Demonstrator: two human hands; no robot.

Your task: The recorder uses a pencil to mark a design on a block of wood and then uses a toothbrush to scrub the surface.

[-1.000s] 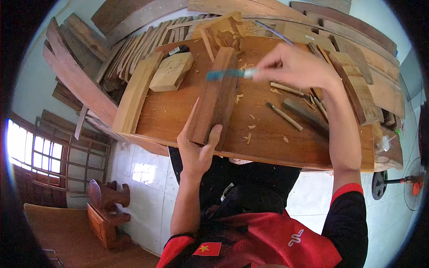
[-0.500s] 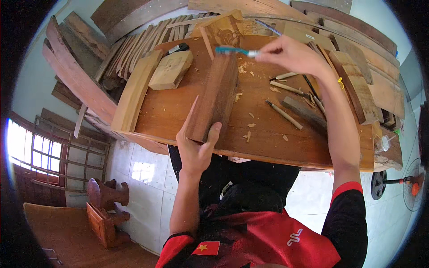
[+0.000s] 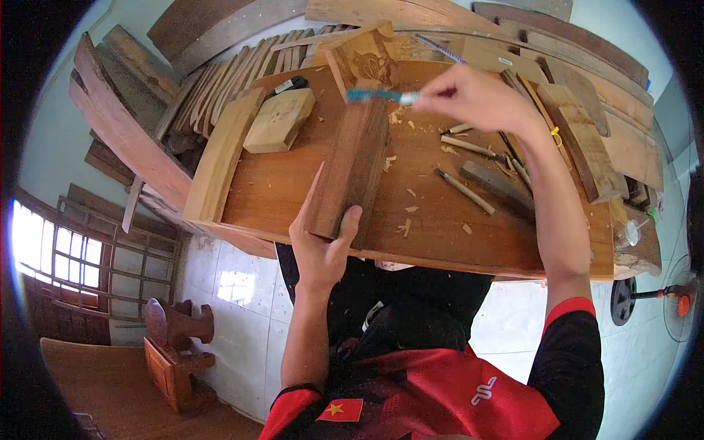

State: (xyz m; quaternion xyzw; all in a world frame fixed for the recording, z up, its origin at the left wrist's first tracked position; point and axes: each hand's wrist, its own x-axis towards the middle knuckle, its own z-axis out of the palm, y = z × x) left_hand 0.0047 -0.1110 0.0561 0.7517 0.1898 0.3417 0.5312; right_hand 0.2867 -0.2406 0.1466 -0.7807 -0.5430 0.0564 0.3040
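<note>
My left hand [image 3: 326,246] grips the lower end of a long dark-brown wooden block [image 3: 345,165] that slants away across the wooden table [image 3: 290,194]. My right hand [image 3: 477,99] pinches the white end of a slim teal tool [image 3: 374,96], perhaps a brush, held across the block's upper end and blurred. Beyond it stands a carved wooden piece [image 3: 363,51]. Left of the block lies a pale wooden piece [image 3: 279,121] near a small black object [image 3: 290,84]. Wood shavings [image 3: 407,224] and several round-handled carving tools [image 3: 466,191] lie at the right, beside a greyish bar [image 3: 499,183].
Boards [image 3: 117,139] are stacked behind and beside the table. A long pale plank [image 3: 224,154] lies at its left edge, thicker planks [image 3: 579,139] at its right with a plastic cup [image 3: 627,233]. A fan [image 3: 678,301] stands at right, carved wooden furniture [image 3: 176,367] at lower left.
My right hand and the teal tool moved up toward the block's far end, then slightly back down since half a second ago. My left hand keeps its hold on the block.
</note>
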